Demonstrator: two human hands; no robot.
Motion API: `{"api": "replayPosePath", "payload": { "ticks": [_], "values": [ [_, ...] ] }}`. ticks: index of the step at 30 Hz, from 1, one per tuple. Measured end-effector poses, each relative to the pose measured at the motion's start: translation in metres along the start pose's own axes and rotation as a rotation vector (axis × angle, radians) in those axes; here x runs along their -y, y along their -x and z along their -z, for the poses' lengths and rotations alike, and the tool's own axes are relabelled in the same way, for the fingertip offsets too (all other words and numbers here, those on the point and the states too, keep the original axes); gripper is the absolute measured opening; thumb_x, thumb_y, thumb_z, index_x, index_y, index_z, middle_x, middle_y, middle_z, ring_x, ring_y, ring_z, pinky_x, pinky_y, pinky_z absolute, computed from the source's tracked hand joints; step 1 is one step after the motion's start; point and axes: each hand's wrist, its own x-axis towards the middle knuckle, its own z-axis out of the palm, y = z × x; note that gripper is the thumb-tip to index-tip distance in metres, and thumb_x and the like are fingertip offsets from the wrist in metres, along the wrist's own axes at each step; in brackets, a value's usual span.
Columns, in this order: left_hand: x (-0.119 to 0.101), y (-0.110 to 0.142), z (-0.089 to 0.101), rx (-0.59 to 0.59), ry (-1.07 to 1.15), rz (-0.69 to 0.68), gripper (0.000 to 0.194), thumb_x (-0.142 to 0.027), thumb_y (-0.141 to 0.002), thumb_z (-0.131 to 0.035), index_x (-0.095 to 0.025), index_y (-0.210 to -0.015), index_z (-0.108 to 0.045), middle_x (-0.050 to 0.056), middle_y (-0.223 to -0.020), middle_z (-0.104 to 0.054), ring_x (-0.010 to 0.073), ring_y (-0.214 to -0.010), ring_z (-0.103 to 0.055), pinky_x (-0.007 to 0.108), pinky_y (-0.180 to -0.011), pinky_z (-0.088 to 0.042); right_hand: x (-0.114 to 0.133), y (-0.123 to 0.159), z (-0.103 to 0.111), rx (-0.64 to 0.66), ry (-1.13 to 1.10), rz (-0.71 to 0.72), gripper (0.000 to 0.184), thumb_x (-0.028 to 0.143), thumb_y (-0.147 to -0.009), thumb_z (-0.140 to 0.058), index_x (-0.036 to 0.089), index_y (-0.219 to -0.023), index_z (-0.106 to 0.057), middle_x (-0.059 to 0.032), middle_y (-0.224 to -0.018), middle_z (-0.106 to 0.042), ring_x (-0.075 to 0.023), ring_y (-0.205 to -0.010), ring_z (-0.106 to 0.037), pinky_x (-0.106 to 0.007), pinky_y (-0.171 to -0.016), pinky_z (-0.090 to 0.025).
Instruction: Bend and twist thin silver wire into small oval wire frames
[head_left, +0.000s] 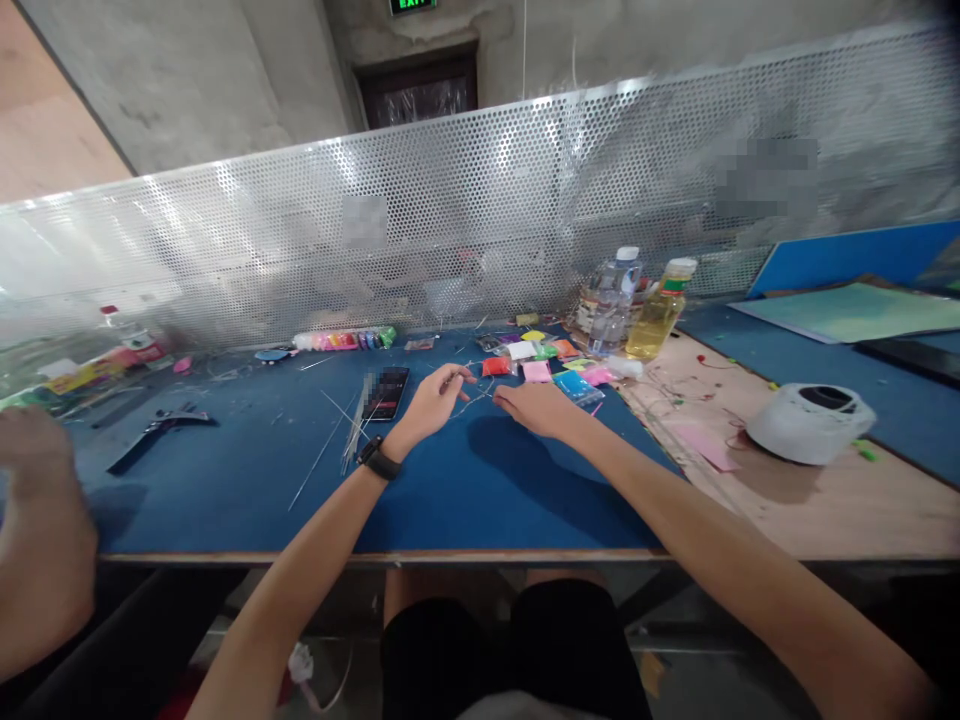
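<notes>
- Left hand [441, 396]: over the desk [435, 510], fingers curled; cannot tell its grip.
- Right hand [523, 406]: angled inward, fingertips pinched on thin wire [475, 399].

Bare concrete wall [202, 75] and green exit sign [412, 5] beyond a perforated metal screen [450, 190]

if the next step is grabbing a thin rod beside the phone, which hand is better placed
Probably the left hand: it is nearer the thin rods and phone, while the right hand is farther across. Both hands seem busy with a thin wire, though.
</notes>
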Motion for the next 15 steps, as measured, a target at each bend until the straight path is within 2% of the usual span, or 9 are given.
{"api": "replayPosePath", "payload": {
  "ticks": [4, 8, 11, 15],
  "values": [
    [-0.0029, 0.0027, 0.0000, 0.004, -0.148, -0.053, 0.024, -0.031, -0.096, -0.042, -0.019, -0.099, -0.062, 0.005, -0.100, -0.068, 0.0135, -0.078, -0.066, 0.027, -0.075, -0.051, -0.0022, 0.0007, 0.0003, 0.006, 0.061, -0.006, 0.029, 0.034, -0.099, -0.038, 0.020, -0.101, -0.064, -0.0147, -0.081, -0.070, -0.0288, -0.075, -0.066, -0.035, -0.067, -0.038],
    [-0.0043, 0.0041, -0.0018, -0.007, -0.178, -0.050, 0.022, -0.033, -0.094, -0.045, -0.019, -0.099, -0.061, 0.005, -0.096, -0.068, 0.0145, -0.080, -0.066, 0.026, -0.071, -0.051, -0.0027, 0.0006, -0.0014, -0.028, 0.075, -0.030, 0.030, 0.030, -0.099, -0.036, 0.019, -0.105, -0.063, -0.0174, -0.090, -0.071, -0.0306, -0.081, -0.066, -0.037, -0.070, -0.039],
    [-0.0016, 0.0038, -0.0045, -0.020, -0.114, -0.003, 0.022, -0.037, -0.094, -0.046, -0.019, -0.098, -0.058, 0.006, -0.099, -0.067, 0.0135, -0.076, -0.066, 0.026, -0.070, -0.053, 0.0003, 0.0007, -0.0017, -0.124, 0.089, -0.018, 0.030, 0.024, -0.099, -0.035, 0.018, -0.106, -0.063, -0.0184, -0.098, -0.071, -0.0307, -0.089, -0.065, -0.041, -0.080, -0.037],
    [0.0029, 0.0024, -0.0096, 0.004, 0.061, 0.137, 0.028, -0.046, -0.093, -0.045, -0.020, -0.099, -0.053, 0.006, -0.102, -0.064, 0.0126, -0.071, -0.067, 0.027, -0.062, -0.056, 0.0062, 0.0010, 0.0007, -0.234, 0.101, 0.071, 0.028, 0.023, -0.097, -0.038, 0.017, -0.103, -0.064, -0.0166, -0.101, -0.070, -0.0310, -0.100, -0.061, -0.048, -0.094, -0.030]
  ]
}}
